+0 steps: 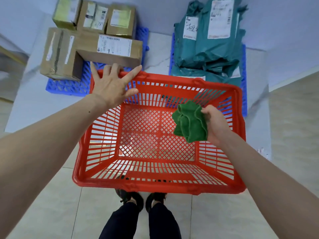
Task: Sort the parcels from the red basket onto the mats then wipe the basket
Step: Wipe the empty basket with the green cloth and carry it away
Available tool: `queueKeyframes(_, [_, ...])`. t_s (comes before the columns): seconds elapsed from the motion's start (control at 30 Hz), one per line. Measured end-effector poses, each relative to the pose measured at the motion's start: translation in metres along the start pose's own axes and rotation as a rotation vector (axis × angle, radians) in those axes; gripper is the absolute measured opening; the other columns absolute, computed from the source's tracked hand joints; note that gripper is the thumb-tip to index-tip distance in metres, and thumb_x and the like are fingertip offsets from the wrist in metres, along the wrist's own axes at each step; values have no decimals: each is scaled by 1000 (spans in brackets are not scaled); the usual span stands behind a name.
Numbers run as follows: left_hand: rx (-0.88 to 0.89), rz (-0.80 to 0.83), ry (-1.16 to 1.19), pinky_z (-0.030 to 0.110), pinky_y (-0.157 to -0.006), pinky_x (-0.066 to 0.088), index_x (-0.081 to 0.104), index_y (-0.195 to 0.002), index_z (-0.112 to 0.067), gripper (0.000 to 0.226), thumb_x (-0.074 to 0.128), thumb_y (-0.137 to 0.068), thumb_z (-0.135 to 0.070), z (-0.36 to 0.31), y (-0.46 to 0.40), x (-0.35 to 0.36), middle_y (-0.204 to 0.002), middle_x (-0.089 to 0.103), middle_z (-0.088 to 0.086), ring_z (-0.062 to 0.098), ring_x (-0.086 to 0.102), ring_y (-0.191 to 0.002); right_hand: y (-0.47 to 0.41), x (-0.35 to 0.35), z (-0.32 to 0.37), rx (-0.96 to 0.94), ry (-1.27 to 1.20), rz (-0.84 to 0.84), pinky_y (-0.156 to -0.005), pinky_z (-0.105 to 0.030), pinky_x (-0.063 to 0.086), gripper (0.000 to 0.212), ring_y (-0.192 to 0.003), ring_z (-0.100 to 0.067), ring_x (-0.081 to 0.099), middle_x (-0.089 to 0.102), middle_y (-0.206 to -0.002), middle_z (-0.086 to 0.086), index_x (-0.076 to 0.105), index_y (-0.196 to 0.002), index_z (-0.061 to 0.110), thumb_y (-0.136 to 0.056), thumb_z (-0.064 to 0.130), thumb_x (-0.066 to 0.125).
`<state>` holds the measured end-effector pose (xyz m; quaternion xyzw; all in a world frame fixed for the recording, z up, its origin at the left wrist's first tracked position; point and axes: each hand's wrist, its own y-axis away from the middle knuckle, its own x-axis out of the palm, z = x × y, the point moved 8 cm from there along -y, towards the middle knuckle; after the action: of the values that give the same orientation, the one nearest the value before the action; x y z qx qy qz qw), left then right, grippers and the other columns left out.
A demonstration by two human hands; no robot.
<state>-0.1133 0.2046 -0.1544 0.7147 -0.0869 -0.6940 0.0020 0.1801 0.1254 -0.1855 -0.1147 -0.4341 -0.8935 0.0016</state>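
The red basket (160, 185), lying empty at frame centre on a pale tabletop (31, 107), fills the lower view. Cardboard boxes (93, 49) cover the blue mat (67, 85) upper left; teal mailer bags (210, 40) cover another upper right. The left hand (112, 83), fingers spread, rests on the far rim. The right hand (215, 125) pinches a bunched green cloth (189, 125). With only that flat, loose grip steadying it, hard wiping could slide the light basket.

**Premises: parcel sorting area**

The site is presenting as a parcel handling room. Labelled cardboard boxes (96, 37) are sitting on one blue plastic mat (69, 85), teal mailing bags (210, 37) on another blue mat (244, 80), both lying on a pale tiled floor (51, 195) against a plain wall (155, 12).
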Motion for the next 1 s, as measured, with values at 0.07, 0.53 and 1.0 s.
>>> queueKeyframes(0.07, [-29,24,-9,77,-105,2,-1,-147,-56,68,29,-89,-72,0,0,-1,-140,33,15,39,28,-133,12,-11,14,-78,117,-59,-80,-43,59,28,-92,-31,71,73,-104,-14,66,-113,6,-90,22,62])
queueKeyframes(0.53, [-155,90,-66,77,-104,17,-2,-147,-55,74,39,-88,-71,-7,9,-13,-147,24,15,40,21,-138,68,-91,68,-465,1177,-690,-83,-39,48,27,-99,-28,55,51,-114,-11,65,-105,10,-82,20,77])
queueKeyframes(1.0, [-539,195,196,59,-92,43,-14,-154,-25,98,60,-92,-40,51,124,-1,-141,41,23,46,52,-117,70,-100,59,-249,976,-689,-82,-43,48,33,-102,-38,61,64,-109,-19,54,-111,2,-89,19,71])
